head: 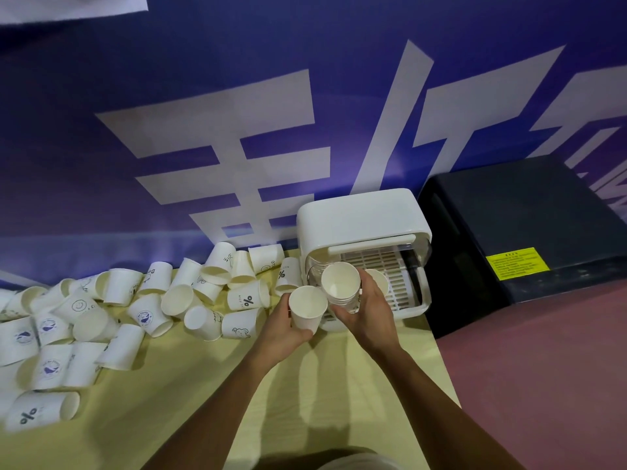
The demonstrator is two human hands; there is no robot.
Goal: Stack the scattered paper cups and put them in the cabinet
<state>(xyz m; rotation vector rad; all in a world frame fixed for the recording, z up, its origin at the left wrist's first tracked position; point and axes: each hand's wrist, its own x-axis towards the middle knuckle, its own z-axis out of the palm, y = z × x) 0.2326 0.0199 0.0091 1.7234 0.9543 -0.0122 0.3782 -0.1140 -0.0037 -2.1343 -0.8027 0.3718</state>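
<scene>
White paper cup (307,310), just 1, sits upright in my left hand (280,329), fingers curled round its wall. My right hand (371,312) grips a stack of cups (341,286) just beside it, at the open front of the white cabinet (359,218). Loose cups (135,300) lie tumbled over the yellow table (169,401) to my left, below a blue banner (169,79).

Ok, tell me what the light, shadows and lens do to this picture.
Head view: the wide lens bows the edge of the table and skews the banner; several soft, overlapping shadows fall on the table below the left hand, its cup, the right hand and its stack, so more than one lamp seems likely; no harsh glare; the cups at far left look slightly soft.
</scene>
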